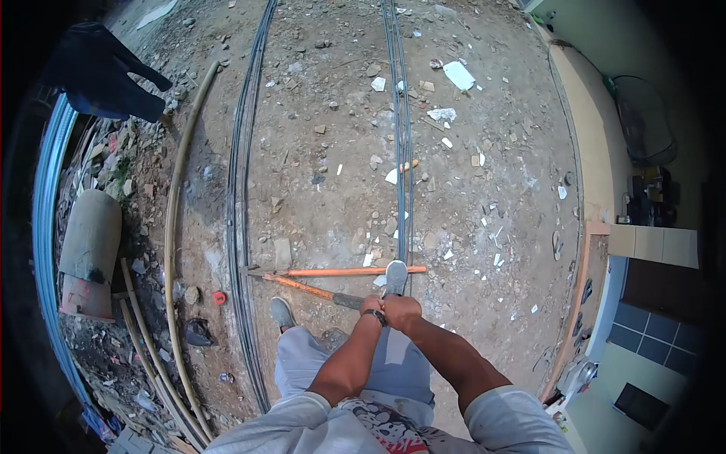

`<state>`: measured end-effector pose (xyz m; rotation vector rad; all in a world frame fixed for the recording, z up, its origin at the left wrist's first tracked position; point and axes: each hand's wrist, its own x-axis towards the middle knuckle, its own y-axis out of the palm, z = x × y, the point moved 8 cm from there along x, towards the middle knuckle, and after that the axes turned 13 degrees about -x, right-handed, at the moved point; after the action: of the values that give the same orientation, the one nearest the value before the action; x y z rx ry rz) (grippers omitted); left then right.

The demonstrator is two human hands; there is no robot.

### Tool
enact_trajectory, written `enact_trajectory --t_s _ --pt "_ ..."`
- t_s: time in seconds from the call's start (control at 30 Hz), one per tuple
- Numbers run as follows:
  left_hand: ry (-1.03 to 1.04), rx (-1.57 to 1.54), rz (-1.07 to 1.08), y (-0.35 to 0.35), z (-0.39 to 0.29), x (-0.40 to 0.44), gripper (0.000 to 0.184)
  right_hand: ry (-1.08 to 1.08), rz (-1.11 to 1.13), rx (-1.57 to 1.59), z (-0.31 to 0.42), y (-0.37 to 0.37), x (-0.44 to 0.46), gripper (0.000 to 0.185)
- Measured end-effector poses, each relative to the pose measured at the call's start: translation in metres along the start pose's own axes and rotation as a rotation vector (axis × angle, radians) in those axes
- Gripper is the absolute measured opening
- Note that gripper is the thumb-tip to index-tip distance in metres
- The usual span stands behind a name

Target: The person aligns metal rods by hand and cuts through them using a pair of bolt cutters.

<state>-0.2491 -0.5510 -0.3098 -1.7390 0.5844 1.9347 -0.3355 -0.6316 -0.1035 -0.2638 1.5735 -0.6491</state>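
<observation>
A long-handled cutter [302, 286] with orange handles lies low over the ground, its jaws at the bundle of thin metal rods [243, 189] on the left. My left hand [372, 304], with a dark watch on the wrist, is closed on the black grip of the nearer handle. Against it, my right hand [401, 312] is closed too, at the end of the same grip. The farther handle [355, 271] stretches right, under my shoe [395, 278], across a second bundle of rods [404, 197].
Bamboo poles [175, 227] and a concrete cylinder [92, 238] lie left, near a red tape measure [219, 297]. Dark clothing [113, 76] hangs at the upper left. Rubble and white scraps [458, 76] dot the dirt. A raised ledge [594, 303] borders the right.
</observation>
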Motion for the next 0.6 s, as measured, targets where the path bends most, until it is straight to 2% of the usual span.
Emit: enact_trajectory --t_s 0.1,0.2,0.3,0.4,0.47,0.57,0.6 --pt "0.056 0.256 -0.124 -0.009 -0.006 0.051 0.012 -0.133 0.106 -0.101 0.004 -0.016 0.007 0.028" --pt "0.307 0.235 -0.199 0.022 -0.03 -0.057 0.012 -0.149 0.064 -0.024 0.0 -0.035 0.001 0.03" --pt "0.303 0.212 -0.195 0.012 -0.023 -0.022 0.012 -0.165 0.116 0.054 -0.015 -0.011 0.019 0.032" --pt "0.316 0.157 -0.356 0.03 -0.009 -0.049 0.007 -0.214 0.149 0.018 -0.033 0.007 0.039 0.027" --pt "0.27 0.031 -0.393 0.014 0.017 -0.012 0.01 -0.22 0.163 -0.017 -0.051 0.015 0.052 0.026" --pt "0.419 0.159 -0.497 0.038 0.035 0.013 0.014 -0.221 0.221 -0.025 -0.084 0.048 0.095 0.029" --pt "0.376 0.123 -0.522 0.042 0.048 0.021 0.019 -0.213 0.255 -0.037 -0.095 0.052 0.109 0.03"
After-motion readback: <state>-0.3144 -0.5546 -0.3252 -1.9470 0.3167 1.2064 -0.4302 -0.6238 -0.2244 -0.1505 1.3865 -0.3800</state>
